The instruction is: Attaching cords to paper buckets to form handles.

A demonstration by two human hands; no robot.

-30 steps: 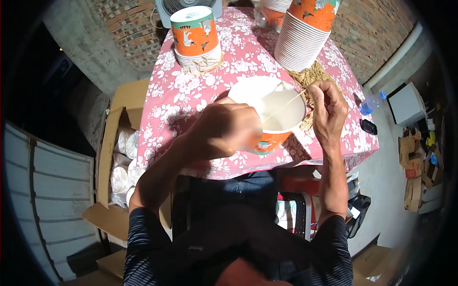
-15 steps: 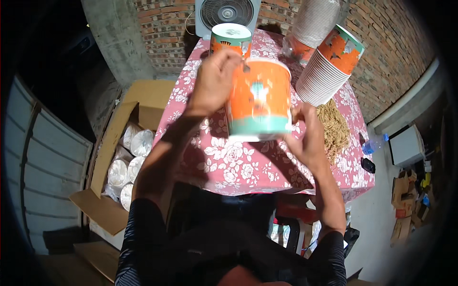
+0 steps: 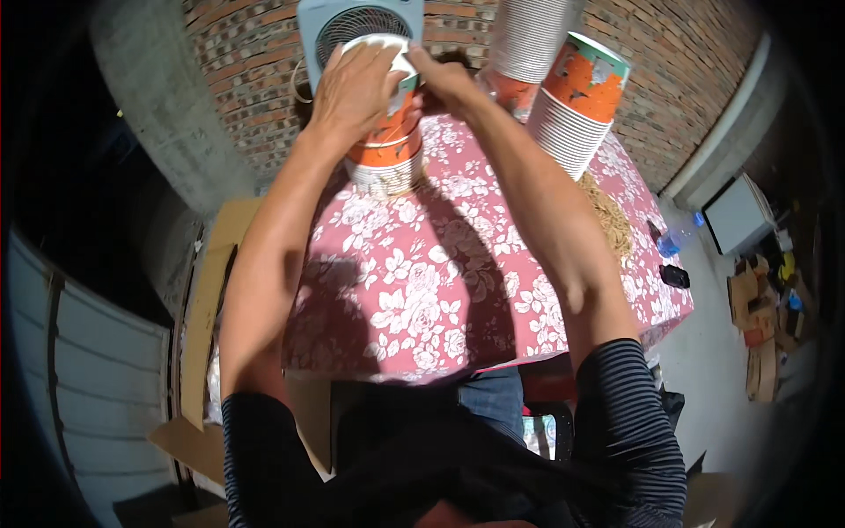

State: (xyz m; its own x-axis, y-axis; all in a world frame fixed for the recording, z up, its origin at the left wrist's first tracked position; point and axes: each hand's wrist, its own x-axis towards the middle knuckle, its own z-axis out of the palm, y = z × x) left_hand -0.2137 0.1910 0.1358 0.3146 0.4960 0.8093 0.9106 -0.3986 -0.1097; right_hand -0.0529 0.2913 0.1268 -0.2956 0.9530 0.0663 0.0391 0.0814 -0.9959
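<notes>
At the far left of the table a stack of upside-down orange and green paper buckets (image 3: 387, 154) stands upright, its white rims layered at the base. My left hand (image 3: 356, 92) lies over the white bottom of the topmost bucket, fingers stretched out flat. On the right side of that bucket, my right hand (image 3: 440, 79) grips near its upper edge; some of its fingers are hidden. To the right, a leaning stack of similar paper buckets (image 3: 576, 106) stands with the top one showing orange and green. Beside it is a plastic-wrapped bucket stack (image 3: 528, 44).
A grey box fan (image 3: 356, 22) stands behind the left stack, near the brick wall (image 3: 242, 62). A tan stringy heap (image 3: 607, 216) lies on the flowered tablecloth (image 3: 422, 299), at the right. An open cardboard box (image 3: 207, 326) is on the left; a black object (image 3: 674, 276) rests near the right edge.
The orange paper bucket held in both hands has gone forward and left onto the far-left stack. My left hand now lies flat on top. The view has shifted too.
</notes>
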